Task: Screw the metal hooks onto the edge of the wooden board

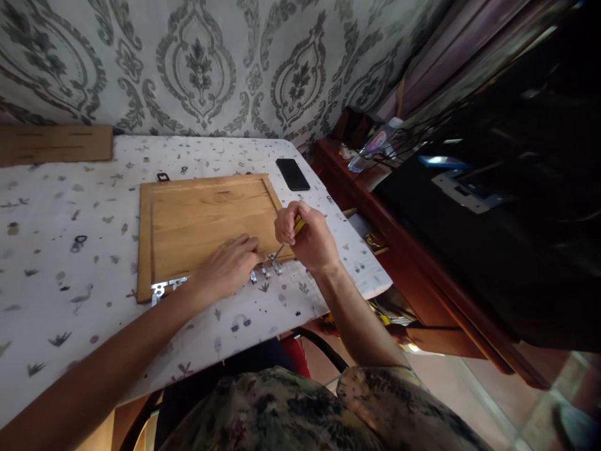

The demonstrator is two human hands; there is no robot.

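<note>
A wooden panel door [211, 216] with a raised frame lies flat on the table. Metal hinges sit along its near edge, one pair at the left corner [162, 288] and another hinge [275, 266] near the right corner. My right hand [305, 235] is wrapped round the yellow handle of a screwdriver [282, 250], whose shaft slants down to the right hinge. Across the panel's near edge lies my left hand [230, 266], fingers stretched out, fingertips close beside that hinge. Whether the fingertips touch the hinge I cannot tell.
A black phone [293, 174] lies beyond the panel's right side on the patterned tablecloth [70, 207]. Cardboard [56, 144] rests at the back left against the wall. To the right, a reddish-brown cabinet [399, 232] stands close to the table, carrying a clear bottle [375, 145].
</note>
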